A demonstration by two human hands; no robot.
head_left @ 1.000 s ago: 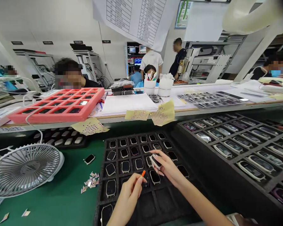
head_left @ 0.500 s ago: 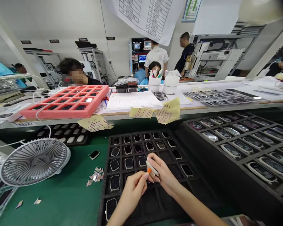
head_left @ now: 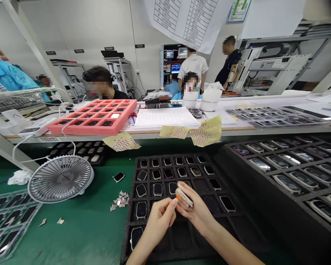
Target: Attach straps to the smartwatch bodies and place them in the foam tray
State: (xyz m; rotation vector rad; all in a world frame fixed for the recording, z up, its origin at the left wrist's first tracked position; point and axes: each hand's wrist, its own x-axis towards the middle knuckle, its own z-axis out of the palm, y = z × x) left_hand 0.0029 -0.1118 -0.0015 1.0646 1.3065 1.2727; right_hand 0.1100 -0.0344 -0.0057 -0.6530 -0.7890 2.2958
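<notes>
My right hand [head_left: 195, 208] holds a pale watch case [head_left: 184, 197] between thumb and fingers, tilted with its narrow side facing up. A small orange piece [head_left: 178, 197] is pinched by my left hand [head_left: 162, 217] at the left end of the case. Both hands are above a black foam tray [head_left: 131, 206], whose compartments hold several square watches such as a dark-screened one [head_left: 141, 210] at the left. Part of the tray is hidden beneath my hands and forearms.
Left of the tray are a grey fan [head_left: 61, 179], a loose watch [head_left: 119, 177] and small scraps [head_left: 120, 200]. Another foam tray [head_left: 264, 173] stands at the right. A shelf edge with a red tray [head_left: 121, 123] crosses behind. People are beyond it.
The whole view has shifted, so the scene sits further right. The watch case is turned slightly, showing more of its narrow side; both hands keep their hold.
</notes>
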